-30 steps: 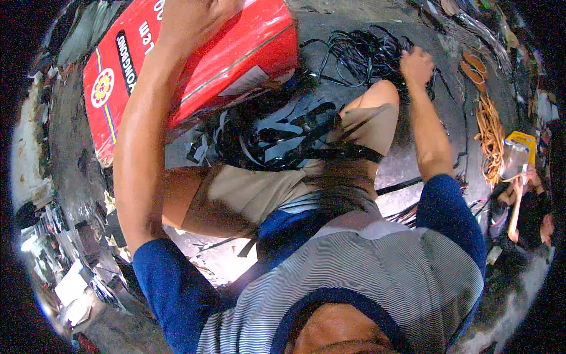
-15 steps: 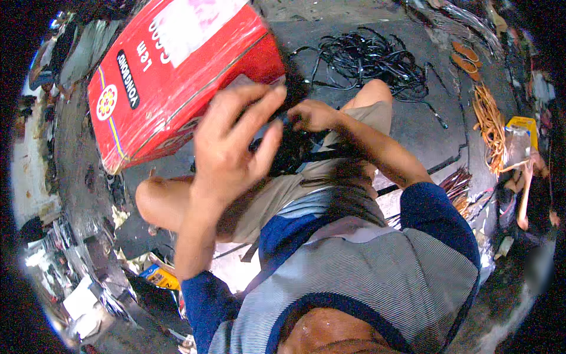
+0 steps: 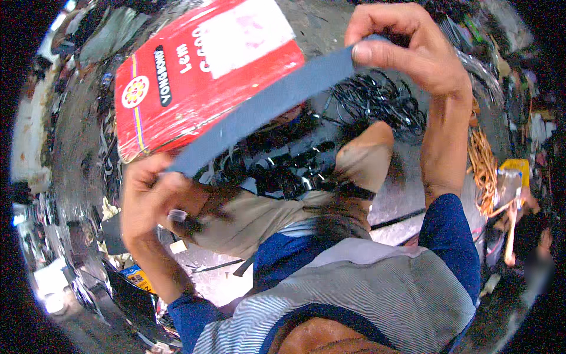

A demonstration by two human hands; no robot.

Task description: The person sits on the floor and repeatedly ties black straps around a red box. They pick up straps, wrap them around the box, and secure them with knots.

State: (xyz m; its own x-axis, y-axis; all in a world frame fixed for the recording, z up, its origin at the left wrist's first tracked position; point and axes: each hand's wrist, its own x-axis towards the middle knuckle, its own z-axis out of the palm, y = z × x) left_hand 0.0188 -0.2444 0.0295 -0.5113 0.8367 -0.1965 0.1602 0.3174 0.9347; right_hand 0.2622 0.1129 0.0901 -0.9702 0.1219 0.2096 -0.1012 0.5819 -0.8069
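I sit on the floor with my knees bent. A long flat grey-blue strap (image 3: pixel 265 109) is stretched taut between my hands. My right hand (image 3: pixel 407 50) is raised at the top of the view and pinches one end of the strap. My left hand (image 3: pixel 150 197) is lower, by my left knee, closed on the other end. A heap of black straps and buckles (image 3: pixel 277 168) lies in my lap under the strap.
A big red box (image 3: pixel 200 71) stands on the floor beyond my left knee. Black cables (image 3: pixel 377 97) are tangled ahead, an orange cord (image 3: pixel 483 168) and a yellow object (image 3: pixel 519 168) lie to the right. Clutter lines the left edge.
Both hands were together at my lap half a second ago. Now they have pulled apart, the right up and away, the left down, drawing the grey-blue strap taut between them.
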